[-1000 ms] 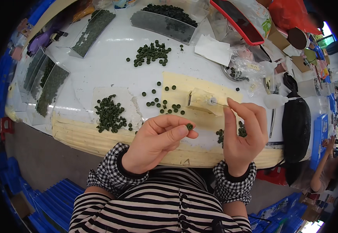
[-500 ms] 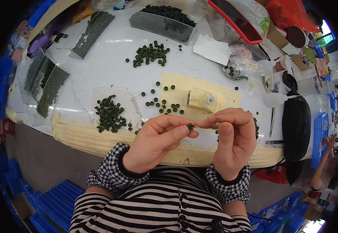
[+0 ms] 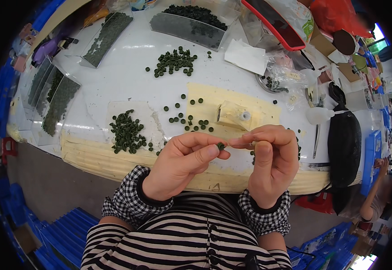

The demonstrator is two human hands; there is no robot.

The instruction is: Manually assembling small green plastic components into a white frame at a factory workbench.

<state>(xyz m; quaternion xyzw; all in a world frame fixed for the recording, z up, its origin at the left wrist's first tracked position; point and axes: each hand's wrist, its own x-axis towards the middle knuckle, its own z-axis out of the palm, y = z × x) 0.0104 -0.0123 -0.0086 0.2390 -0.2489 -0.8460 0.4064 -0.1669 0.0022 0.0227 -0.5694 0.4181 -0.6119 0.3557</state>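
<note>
My left hand [image 3: 182, 164] pinches a small dark green round piece [image 3: 221, 146] between thumb and forefinger. Close against it, my right hand [image 3: 273, 159] is closed on a thin, pale, needle-like item [image 3: 246, 145], mostly hidden by the fingers. Whether its tip touches the green piece is too small to tell. Just beyond the hands stands a block wrapped in yellowish tape [image 3: 229, 116], with a white round nozzle on top. Loose green cup-shaped pieces [image 3: 190, 118] lie scattered left of the block. A heap of them [image 3: 127, 135] sits left of my left hand, and another heap [image 3: 174, 63] farther back.
Clear trays of green pieces [image 3: 188, 31] stand at the back and left. A red-framed phone [image 3: 274, 24], white tissue [image 3: 245, 56] and plastic bags crowd the back right. Tweezers [image 3: 316, 140], a white squeeze bottle [image 3: 318, 115] and a black bag [image 3: 343, 148] lie right. Another person [image 3: 380, 193] sits far right.
My right hand has shifted very slightly to the right. The left hand keeps its pinch on the green piece, and the table's things stay in place.
</note>
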